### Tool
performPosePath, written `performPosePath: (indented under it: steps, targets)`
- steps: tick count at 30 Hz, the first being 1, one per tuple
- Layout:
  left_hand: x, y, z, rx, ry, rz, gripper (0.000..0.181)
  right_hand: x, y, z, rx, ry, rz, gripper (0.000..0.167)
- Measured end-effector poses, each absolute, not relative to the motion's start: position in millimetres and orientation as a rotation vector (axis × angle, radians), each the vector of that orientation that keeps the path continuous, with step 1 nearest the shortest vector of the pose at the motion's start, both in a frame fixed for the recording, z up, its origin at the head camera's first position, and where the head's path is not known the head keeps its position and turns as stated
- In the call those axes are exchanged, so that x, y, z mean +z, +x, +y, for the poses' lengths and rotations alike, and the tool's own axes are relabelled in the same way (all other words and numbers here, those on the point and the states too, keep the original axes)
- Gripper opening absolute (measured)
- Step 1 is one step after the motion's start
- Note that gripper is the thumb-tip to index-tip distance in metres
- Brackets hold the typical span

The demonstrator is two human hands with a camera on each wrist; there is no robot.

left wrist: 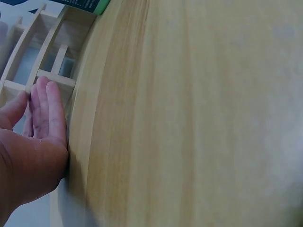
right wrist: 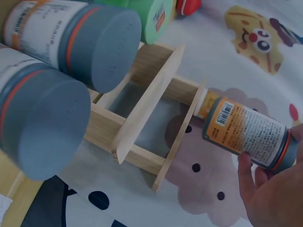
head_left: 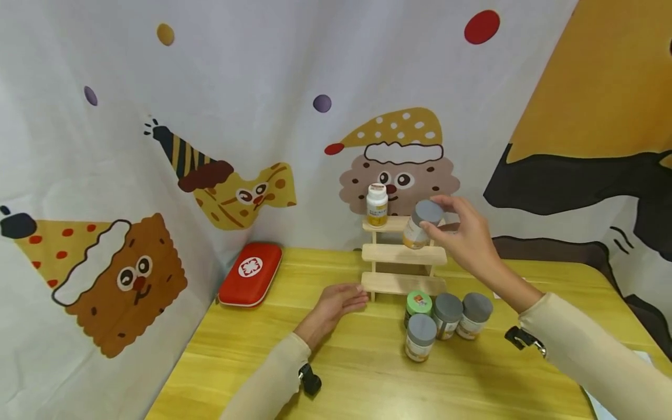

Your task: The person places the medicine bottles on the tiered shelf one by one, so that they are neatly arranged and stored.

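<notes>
My right hand [head_left: 469, 236] holds a grey-lidded jar [head_left: 416, 232] with a white and orange label at the top step of a small three-step wooden rack [head_left: 404, 254]. In the right wrist view this jar [right wrist: 246, 132] is gripped near its lid; whether its base touches the step I cannot tell. A white and yellow pill bottle [head_left: 377, 204] stands on the left of that top step. Beside the lowest step, my left hand [head_left: 336, 306] has its fingers extended, with the fingertips at the rack's left end [left wrist: 57, 78].
In front of the rack stand a green-lidded jar [head_left: 419, 302] and three grey-lidded jars [head_left: 420, 338], close together. A red zip case [head_left: 251, 274] lies at the table's back left. Behind the table [head_left: 357, 373] hangs a printed cloth [head_left: 273, 116].
</notes>
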State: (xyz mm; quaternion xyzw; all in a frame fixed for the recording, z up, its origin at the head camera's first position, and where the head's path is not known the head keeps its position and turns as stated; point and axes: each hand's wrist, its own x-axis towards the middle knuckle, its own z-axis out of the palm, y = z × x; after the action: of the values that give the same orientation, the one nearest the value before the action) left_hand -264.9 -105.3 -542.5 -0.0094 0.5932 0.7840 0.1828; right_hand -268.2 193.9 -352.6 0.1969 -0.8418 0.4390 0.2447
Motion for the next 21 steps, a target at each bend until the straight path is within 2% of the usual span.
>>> performPosePath:
  steps: [11, 21]
  targets:
    - [-544, -266, -105, 2.212, -0.035, 1.651, 0.033, -361, -307, 178, 1.222, 0.498, -2.245, 0.052]
    - [-543, -266, -105, 2.226, -0.044, 1.650, 0.033, -359, -325, 164, 1.153, 0.457, -2.327, 0.055]
